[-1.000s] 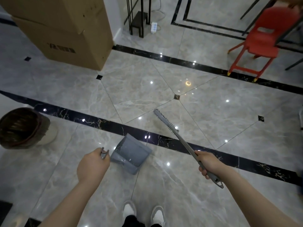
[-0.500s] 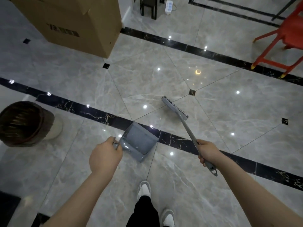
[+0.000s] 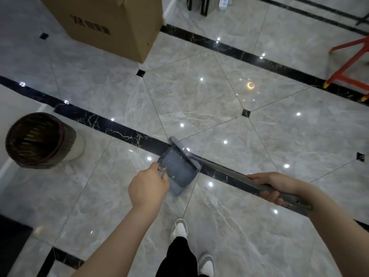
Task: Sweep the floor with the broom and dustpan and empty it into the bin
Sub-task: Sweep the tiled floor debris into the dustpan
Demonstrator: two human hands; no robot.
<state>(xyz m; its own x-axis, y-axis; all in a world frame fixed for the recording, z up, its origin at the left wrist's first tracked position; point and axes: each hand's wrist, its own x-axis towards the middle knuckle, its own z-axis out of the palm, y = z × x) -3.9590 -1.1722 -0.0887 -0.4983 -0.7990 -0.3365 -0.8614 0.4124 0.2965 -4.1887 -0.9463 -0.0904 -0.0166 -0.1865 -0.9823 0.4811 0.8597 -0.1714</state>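
My left hand [image 3: 148, 186] grips the handle of a grey dustpan [image 3: 177, 172], which sits low over the marble floor near the black strip. My right hand [image 3: 269, 185] is wrapped around the long grey handle of the broom [image 3: 225, 170]. The broom's head [image 3: 184, 152] lies across the dustpan's far mouth, touching it. A round bin [image 3: 38, 138] with a dark liner stands on the floor to the left, about an arm's length from the dustpan.
A large cardboard box [image 3: 111, 25] stands at the back left. A red chair [image 3: 351, 64] is at the right edge. Black stand legs and a white power strip [image 3: 223, 2] lie at the top. My feet in white shoes [image 3: 179, 229] are below the dustpan.
The broom head has swept back toward me and now rests against the dustpan's mouth. The view has tilted down and closer; both hands keep their grips.
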